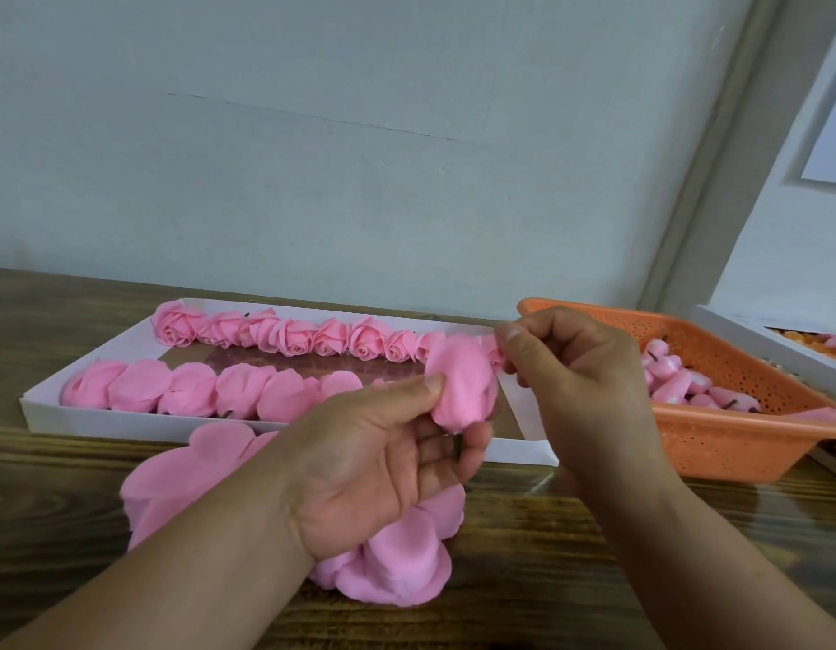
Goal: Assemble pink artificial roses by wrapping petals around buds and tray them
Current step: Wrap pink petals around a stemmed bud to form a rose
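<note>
My left hand [383, 466] grips a half-wrapped pink rose [463, 382] by its base, thumb pressed on the petals, a short dark stem showing below. My right hand [575, 368] pinches the edge of a pink petal at the rose's upper right. Both are held just above the right end of a white tray [45, 408]. The tray holds a back row of finished roses [284, 337] and a front row of wrapped roses [190, 391]. A pile of loose pink petals [406, 555] lies on the wooden table under my left wrist.
An orange perforated basket [735, 443] with several pink buds [688, 387] stands at the right. Behind it a second white tray [758, 335] sits against the wall. The wooden table [594, 579] runs to a pale wall at the back.
</note>
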Tool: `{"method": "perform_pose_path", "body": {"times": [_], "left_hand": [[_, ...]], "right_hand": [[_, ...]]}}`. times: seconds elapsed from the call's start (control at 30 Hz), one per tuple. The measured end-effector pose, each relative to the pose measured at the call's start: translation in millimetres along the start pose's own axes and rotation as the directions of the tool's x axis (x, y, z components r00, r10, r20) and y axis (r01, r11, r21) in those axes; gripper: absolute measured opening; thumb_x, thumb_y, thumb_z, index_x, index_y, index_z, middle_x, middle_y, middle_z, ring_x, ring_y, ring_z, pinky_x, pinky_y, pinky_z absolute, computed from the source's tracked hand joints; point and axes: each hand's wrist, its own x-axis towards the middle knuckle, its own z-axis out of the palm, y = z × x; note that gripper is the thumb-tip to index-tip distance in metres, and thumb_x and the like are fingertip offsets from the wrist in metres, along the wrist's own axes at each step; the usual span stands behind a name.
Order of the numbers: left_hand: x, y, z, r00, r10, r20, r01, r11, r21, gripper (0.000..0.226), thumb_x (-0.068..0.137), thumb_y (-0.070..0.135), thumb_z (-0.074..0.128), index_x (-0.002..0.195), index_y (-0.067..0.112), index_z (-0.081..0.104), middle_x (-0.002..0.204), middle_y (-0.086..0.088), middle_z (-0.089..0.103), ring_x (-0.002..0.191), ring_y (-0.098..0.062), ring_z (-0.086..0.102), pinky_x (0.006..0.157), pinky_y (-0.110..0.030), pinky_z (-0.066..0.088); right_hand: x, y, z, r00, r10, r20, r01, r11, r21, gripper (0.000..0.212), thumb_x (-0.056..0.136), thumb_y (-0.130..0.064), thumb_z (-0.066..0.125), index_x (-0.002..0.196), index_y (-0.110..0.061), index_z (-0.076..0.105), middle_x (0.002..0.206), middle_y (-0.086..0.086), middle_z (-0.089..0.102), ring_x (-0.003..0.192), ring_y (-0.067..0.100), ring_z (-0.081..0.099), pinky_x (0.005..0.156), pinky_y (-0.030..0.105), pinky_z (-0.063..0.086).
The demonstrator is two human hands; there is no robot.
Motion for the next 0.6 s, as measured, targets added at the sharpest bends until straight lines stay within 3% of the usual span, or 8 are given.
{"method": "perform_pose_path", "body": {"times": [0.17,0.27,0.33,0.43,0.53,0.6], "left_hand": [[-2.9,4.3,1.7,0.997,-0.038,0.074,0.049,0.987,-0.153,0.036,0.075,0.014,0.071,0.102,-0.010,0.068,0.085,-0.020,0.067,0.064,-0.023,0.069,0.055,-0.030,0.058],[-5.1,6.6,1.9,0.990,-0.028,0.138,0.052,0.984,-0.170,0.039,0.069,0.013,0.071,0.102,-0.008,0.071,0.093,-0.021,0.069,0.066,-0.023,0.069,0.056,-0.031,0.059],[-6.2,7.4,1.7,0.981,-0.024,0.193,0.065,0.976,-0.207,0.046,0.065,0.007,0.082,0.105,-0.010,0.068,0.098,-0.023,0.069,0.069,-0.026,0.070,0.059,-0.033,0.059],[-6.2,8.7,0.9,0.974,-0.017,0.226,0.070,0.971,-0.228,0.054,0.056,-0.001,0.087,0.105,-0.010,0.068,0.094,-0.024,0.068,0.069,-0.028,0.070,0.059,-0.035,0.059],[-5.8,8.9,1.2,0.965,-0.006,0.261,0.069,0.970,-0.234,0.046,0.060,-0.001,0.084,0.104,-0.008,0.069,0.090,-0.022,0.069,0.070,-0.026,0.070,0.063,-0.036,0.060],[-5.0,8.1,-1.1,0.960,0.004,0.279,0.065,0.970,-0.235,0.045,0.064,0.000,0.082,0.107,-0.008,0.068,0.090,-0.021,0.069,0.074,-0.025,0.070,0.066,-0.035,0.060]], "right_hand": [[-0.5,-2.8,-2.3,0.994,-0.007,-0.105,0.018,0.995,0.097,0.022,0.086,-0.013,0.064,0.065,-0.008,0.063,0.057,0.009,0.056,0.054,0.011,0.046,0.051,0.023,0.041],[-1.6,-5.8,-2.1,0.993,-0.041,-0.114,0.051,0.995,0.089,0.022,0.082,-0.024,0.059,0.067,-0.008,0.064,0.059,0.008,0.060,0.056,0.011,0.051,0.054,0.025,0.044],[-2.3,-8.3,-2.2,0.993,-0.074,-0.092,0.081,0.994,0.078,0.021,0.081,-0.024,0.056,0.068,-0.009,0.064,0.063,0.009,0.061,0.059,0.012,0.052,0.057,0.028,0.044],[-5.0,-13.3,-4.3,0.980,-0.193,0.052,0.191,0.980,0.053,0.013,0.081,-0.012,0.054,0.072,-0.008,0.064,0.068,0.009,0.061,0.062,0.011,0.055,0.058,0.024,0.045],[-8.5,-16.9,-5.3,0.931,-0.270,0.247,0.272,0.962,0.024,0.011,0.076,-0.003,0.059,0.079,-0.012,0.065,0.067,0.003,0.061,0.064,0.013,0.057,0.062,0.022,0.045],[-9.5,-18.4,-5.3,0.917,-0.272,0.291,0.290,0.957,-0.021,0.015,0.071,-0.004,0.064,0.079,-0.016,0.063,0.068,-0.003,0.059,0.063,0.011,0.052,0.060,0.022,0.044]]}}
